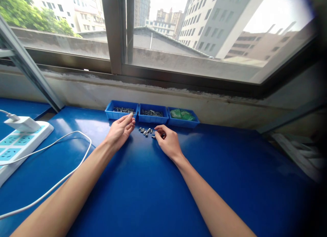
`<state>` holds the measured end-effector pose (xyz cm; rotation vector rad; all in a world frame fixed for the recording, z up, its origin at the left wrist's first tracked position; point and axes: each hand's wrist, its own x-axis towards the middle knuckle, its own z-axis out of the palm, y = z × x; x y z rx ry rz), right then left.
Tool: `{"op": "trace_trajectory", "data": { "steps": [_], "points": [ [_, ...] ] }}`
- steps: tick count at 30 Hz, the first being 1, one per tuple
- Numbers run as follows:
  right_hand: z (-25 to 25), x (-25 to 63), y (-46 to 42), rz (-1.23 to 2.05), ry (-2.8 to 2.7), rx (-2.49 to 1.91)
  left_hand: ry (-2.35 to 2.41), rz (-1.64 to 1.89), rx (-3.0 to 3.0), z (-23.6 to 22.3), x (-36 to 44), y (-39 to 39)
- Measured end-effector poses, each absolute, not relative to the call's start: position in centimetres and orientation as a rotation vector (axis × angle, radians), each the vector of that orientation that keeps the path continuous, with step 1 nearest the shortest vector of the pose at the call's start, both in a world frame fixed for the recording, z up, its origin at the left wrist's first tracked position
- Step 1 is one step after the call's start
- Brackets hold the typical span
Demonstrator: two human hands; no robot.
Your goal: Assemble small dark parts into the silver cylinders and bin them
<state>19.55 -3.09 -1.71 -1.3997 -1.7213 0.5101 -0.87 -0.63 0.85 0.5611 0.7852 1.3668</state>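
My left hand (122, 130) is raised just in front of the left blue bin (109, 113), thumb and index fingertip pinched together. Whatever sits between those fingertips is too small to make out. Small metal fasteners (146, 131), perhaps bolts or nuts, lie in a loose pile on the blue table between my hands. At the pile's right side, my right hand (168, 141) rests low with its fingers curled closed. Something dark shows under its fingers, partly hidden. One fastener (153, 137) lies by its thumb tip.
The middle blue bin (153, 119) holds metal parts; the right bin (182, 122) holds green packets (182, 114). On the left are a white power strip (28, 141) with a plugged-in charger (22, 124) and a looping white cable (88, 152). A window (117, 63) rises behind.
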Motion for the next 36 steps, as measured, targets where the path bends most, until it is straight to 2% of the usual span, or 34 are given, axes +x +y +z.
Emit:
{"op": "trace_trajectory", "data": {
  "steps": [4, 10, 13, 19, 25, 29, 36],
  "points": [
    [-1.7, 19.6, -3.1, 0.522, -1.739, -1.399, 0.879, 1.576, 0.399, 1.5, -1.9, 1.3],
    [-1.7, 19.6, -3.2, 0.531, -1.758, -1.392, 0.901, 1.553, 0.428, 1.6, -2.0, 1.3],
    [-1.6, 19.5, -3.2, 0.533, -1.758, -1.379, 1.018, 1.401, 0.739, 1.2, -1.3, 0.4],
    [-1.0, 20.0, -3.3, 0.581, -1.839, -1.323, 1.261, 1.175, 1.782, -0.3, 0.0, -1.8],
    [-0.8, 20.7, -3.3, 0.602, -1.972, -1.245, 1.227, 1.122, 2.180, -1.0, 0.0, -2.8],
    [-1.0, 21.0, -3.1, 0.785, -1.854, -1.222, 1.203, 1.055, 2.219, -0.8, 0.1, -3.1],
    [-0.6, 20.2, -3.2, 1.353, -1.342, -1.007, 0.993, 1.119, 2.229, -0.1, 0.4, -3.5]
  ]
}}
